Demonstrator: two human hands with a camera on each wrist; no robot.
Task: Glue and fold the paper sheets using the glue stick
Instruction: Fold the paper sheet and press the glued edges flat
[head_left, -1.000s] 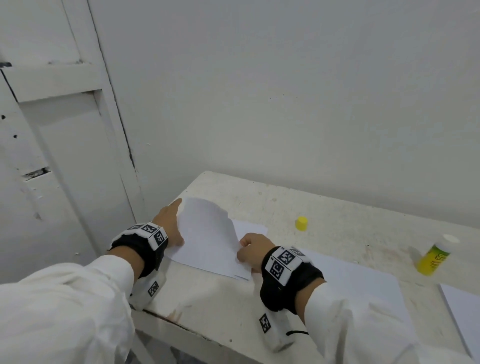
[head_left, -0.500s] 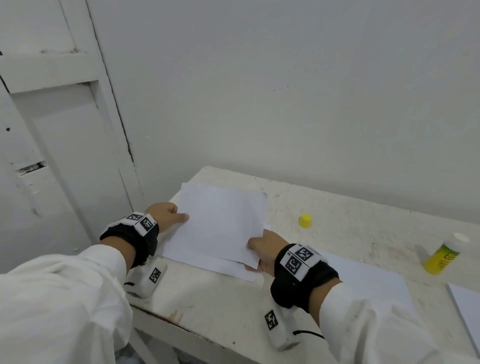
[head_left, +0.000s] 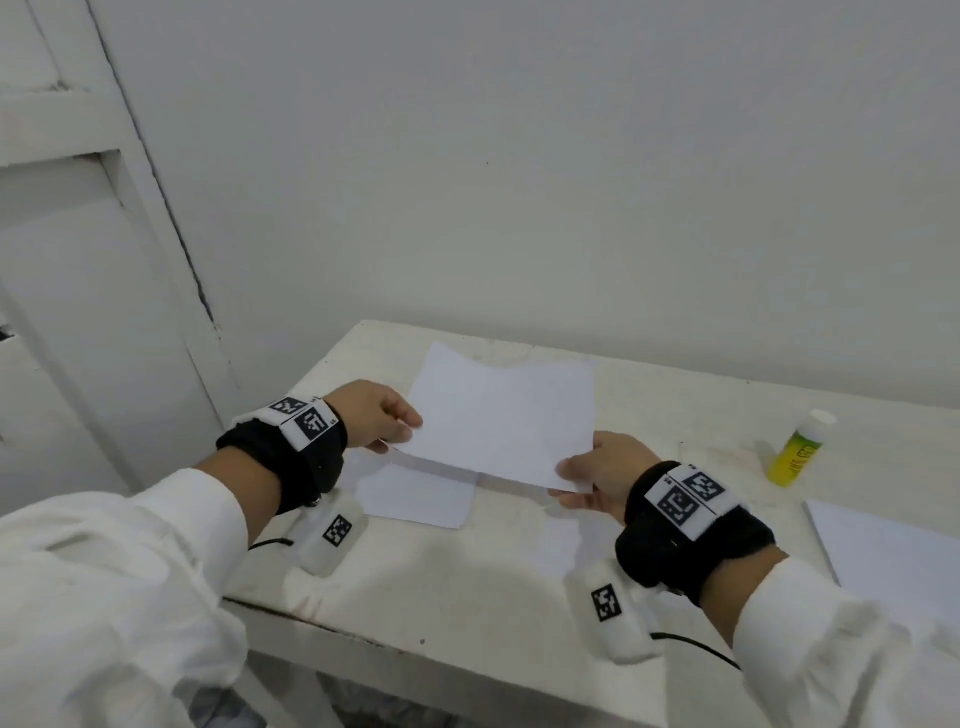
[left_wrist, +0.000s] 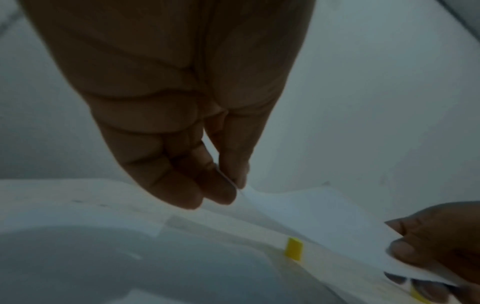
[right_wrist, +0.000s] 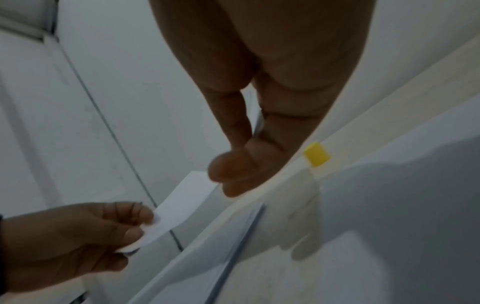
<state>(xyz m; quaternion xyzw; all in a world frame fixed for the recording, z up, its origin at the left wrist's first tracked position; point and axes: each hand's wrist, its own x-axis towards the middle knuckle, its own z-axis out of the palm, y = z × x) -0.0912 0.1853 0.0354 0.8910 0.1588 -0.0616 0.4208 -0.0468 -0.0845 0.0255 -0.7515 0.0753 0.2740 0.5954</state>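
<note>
Since 0.5 s ago: paper sheet (head_left: 501, 418) lifted off the table (head_left: 467, 587); prev. flat under both hands, now held in the air above it; a second sheet (head_left: 415, 496) on the table is uncovered below it; camera has shifted too.

View differences: head view shows the whole sheet, both wrists w/ black bands and marker tags, the glue stick (head_left: 797, 449) upright at the table's right, uncapped, well apart from the hands, and another sheet (head_left: 893, 551) at the right edge; yellow cap not visible there, hidden behind the raised sheet; L wrist view shows the yellow cap (left_wrist: 293, 248) on the table beneath the sheet (left_wrist: 324, 222); R wrist view shows the same cap (right_wrist: 317, 154) near the table's far side, plus the sheet (right_wrist: 179, 207) edge-on.

Hands: left hand (head_left: 374, 415) pinches the sheet's near-left corner, thumb on top, fingers (left_wrist: 218, 185) curled beneath; L wrist view confirms the paper edge between thumb and fingertips. Right hand (head_left: 602, 478) pinches the near-right corner, thumb over, fingers under; R wrist view shows the paper running between thumb and fingers (right_wrist: 233, 170). Both grasp the sheet only; neither touches the table or glue stick.

Sheet: roughly level, far edge slightly wavy, spanning between the two hands.
</note>
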